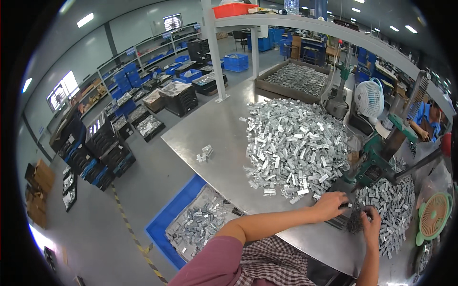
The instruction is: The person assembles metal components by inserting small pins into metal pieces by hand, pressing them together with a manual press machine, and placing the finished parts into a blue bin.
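Observation:
My left hand [331, 206] reaches across to the foot of a green hand press [374, 167]. Its fingers are closed at a small dark and silvery piece that I cannot make out. Close by on the right, my right hand [371, 226] has thumb and fingers pinched together. Whatever they hold is hidden. Beside its fingertips lies a heap of tiny dark parts [354, 223]. A large pile of small silvery metal pieces [296, 148] spreads beyond my left hand. To the right of my right hand is a second pile of similar metal parts [393, 214].
A blue bin [160, 228] with metal pieces stands below the table's left edge. On the steel table [200, 138] are a metal tray [267, 87], a white fan [369, 98] and a green fan [433, 217]. A co-worker [427, 121] sits at the far right. Stacked black crates [179, 97] stand on the floor.

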